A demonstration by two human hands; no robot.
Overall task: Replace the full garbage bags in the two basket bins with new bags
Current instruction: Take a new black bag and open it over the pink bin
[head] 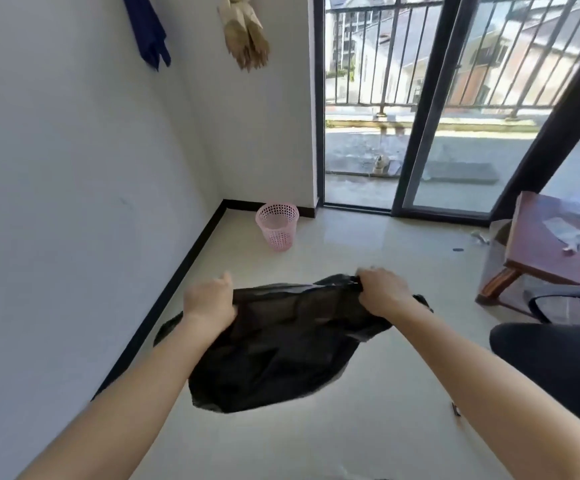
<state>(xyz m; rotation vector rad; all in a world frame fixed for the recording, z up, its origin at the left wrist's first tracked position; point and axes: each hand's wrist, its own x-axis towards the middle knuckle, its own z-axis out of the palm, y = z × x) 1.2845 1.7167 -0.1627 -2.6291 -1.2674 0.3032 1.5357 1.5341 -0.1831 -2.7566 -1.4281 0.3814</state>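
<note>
Pink basket bin in far corner — bare, no liner visible. Left hand and right hand grip black garbage bag mid-air, near. Fitting outstanding; second bin not in view.

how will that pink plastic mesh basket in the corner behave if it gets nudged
The pink plastic mesh basket looks empty and thin-walled, so it is probably very light. Its base is narrower than its rim, so a push near the top may tip it. On the glossy tile floor it would likely slide.
</note>
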